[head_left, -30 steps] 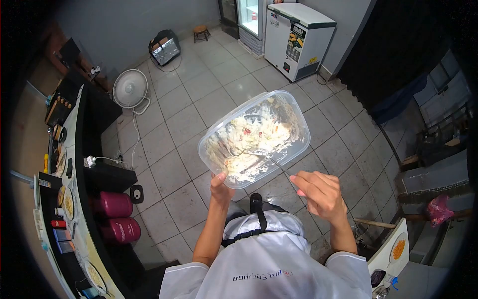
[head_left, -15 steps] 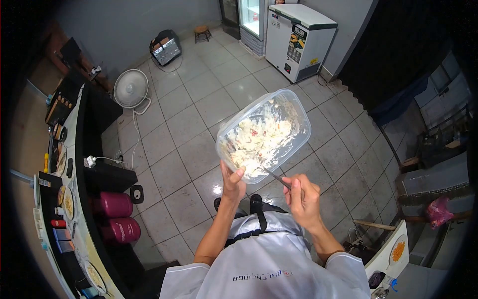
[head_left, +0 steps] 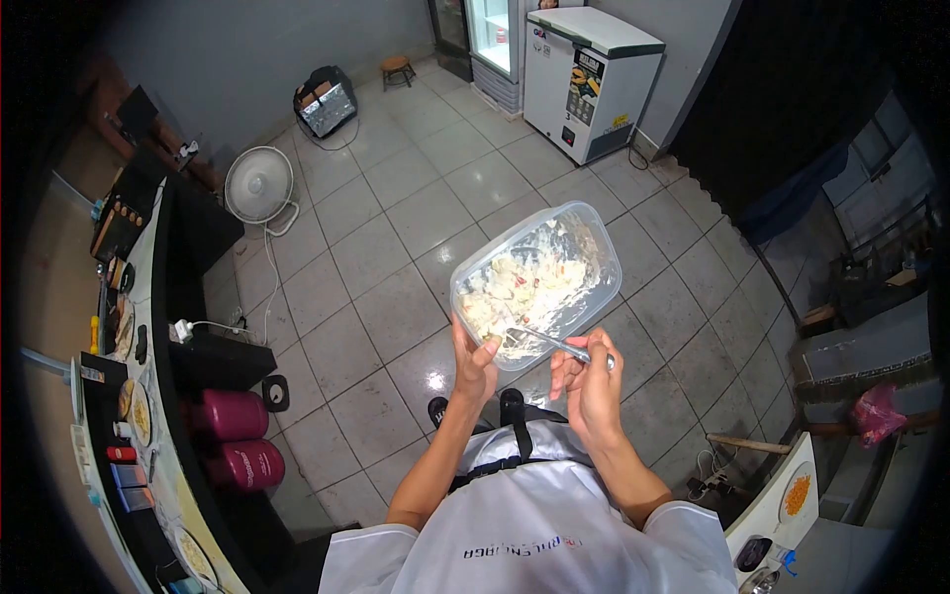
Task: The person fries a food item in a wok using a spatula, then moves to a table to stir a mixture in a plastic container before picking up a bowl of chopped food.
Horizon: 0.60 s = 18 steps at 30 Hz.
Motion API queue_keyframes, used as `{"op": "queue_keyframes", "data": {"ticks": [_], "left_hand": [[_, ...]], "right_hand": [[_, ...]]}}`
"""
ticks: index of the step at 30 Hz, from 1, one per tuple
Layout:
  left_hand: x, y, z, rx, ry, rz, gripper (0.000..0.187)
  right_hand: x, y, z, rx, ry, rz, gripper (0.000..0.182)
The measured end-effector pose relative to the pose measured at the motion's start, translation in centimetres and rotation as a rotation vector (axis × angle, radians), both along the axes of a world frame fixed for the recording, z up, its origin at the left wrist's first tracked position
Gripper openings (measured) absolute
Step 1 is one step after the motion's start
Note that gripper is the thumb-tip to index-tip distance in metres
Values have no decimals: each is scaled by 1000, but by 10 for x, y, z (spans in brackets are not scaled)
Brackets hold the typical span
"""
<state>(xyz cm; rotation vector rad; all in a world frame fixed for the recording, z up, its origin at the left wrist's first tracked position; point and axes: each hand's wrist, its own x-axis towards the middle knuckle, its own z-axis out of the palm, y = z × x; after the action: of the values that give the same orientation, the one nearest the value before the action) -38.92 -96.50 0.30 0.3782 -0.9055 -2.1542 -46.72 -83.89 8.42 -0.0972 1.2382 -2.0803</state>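
Left hand (head_left: 475, 358) grips the tub (head_left: 539, 282); right hand (head_left: 586, 374) pinches a fork (head_left: 549, 342).

Tub (head_left: 539, 282) pulled lower and closer to body. Right hand (head_left: 584, 381) moved in under its rim; spoon (head_left: 544, 342) now flatter, tip seemingly in the mix. Left hand (head_left: 475, 361) shifted right.

Floor: pale grey square tiles (head_left: 396, 247)
Fan: round white floor fan (head_left: 256, 185), by dark counter (head_left: 188, 267)
Freezer: white chest freezer (head_left: 584, 74), back wall
Stool: small wooden stool (head_left: 397, 65)
Cylinders: two maroon gas cylinders (head_left: 233, 438) under counter
Bag: pink plastic bag (head_left: 876, 414), right
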Motion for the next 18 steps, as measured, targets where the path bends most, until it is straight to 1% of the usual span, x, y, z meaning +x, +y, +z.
{"op": "queue_keyframes", "data": {"ticks": [1,3,6,9,12,14,16,18], "left_hand": [[0,0,1,5,2,4,91],[0,1,2,9,2,6,91],[1,1,4,17,15,1,90],[6,0,1,74,-11,2,89],[10,-3,-1,92,-21,-3,88],[10,-3,-4,10,-73,9,91],[11,-3,-4,11,-58,11,91],[13,-4,-3,12,-42,14,91]], "right_hand": [[-2,-4,1,1,-1,2,24],[-5,-6,-1,-54,-96,-16,24],[-13,-6,-4,-91,-147,10,20],[-17,-4,-3,-99,-172,31,22],[-20,-2,-1,-83,-154,34,21],[-23,1,3,-82,-133,38,22],[-24,4,7,-81,-112,44,23],[-24,7,9,-105,-12,58,24]]}}
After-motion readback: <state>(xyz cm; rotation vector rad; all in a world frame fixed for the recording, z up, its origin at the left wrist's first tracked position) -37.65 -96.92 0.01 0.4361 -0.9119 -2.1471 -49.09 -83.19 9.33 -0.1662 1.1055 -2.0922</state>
